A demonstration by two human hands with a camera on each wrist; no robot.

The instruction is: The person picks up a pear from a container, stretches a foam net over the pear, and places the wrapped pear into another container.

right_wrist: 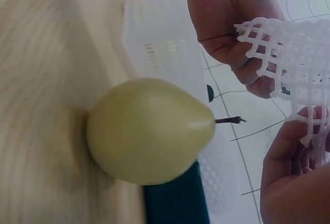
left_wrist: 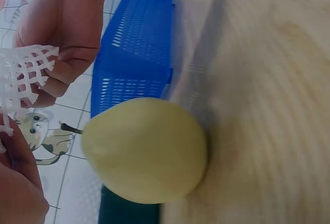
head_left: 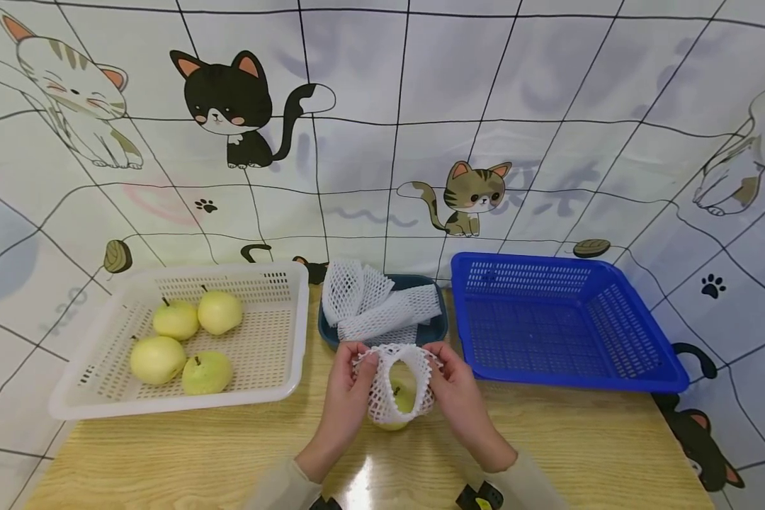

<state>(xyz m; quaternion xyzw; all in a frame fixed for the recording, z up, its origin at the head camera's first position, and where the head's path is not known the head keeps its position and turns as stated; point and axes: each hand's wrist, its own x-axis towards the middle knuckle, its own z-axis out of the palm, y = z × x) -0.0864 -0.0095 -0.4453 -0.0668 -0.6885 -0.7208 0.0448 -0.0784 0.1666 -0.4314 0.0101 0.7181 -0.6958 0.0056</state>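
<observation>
A yellow-green pear [head_left: 403, 398] stands on the table with its stem up. It shows whole in the left wrist view as a pear [left_wrist: 147, 152], and likewise in the right wrist view, pear [right_wrist: 149, 131]. Above it, a white foam net sleeve [head_left: 380, 397] is stretched wide between both hands. My left hand [head_left: 349, 382] pinches the sleeve's left edge. Opposite, my right hand [head_left: 455, 389] pinches its right edge. Both wrist views show a gap between the pear and the sleeve's lower rim. Some fingertips are hidden behind the netting.
At the left, a white basket [head_left: 185, 414] holds several pears [head_left: 157, 360]. Behind the hands, a dark teal tray [head_left: 443, 329] holds several folded foam net sleeves [head_left: 389, 314]. A blue basket [head_left: 529, 326] stands at the right. Behind everything hangs a cat-print cloth [head_left: 357, 156].
</observation>
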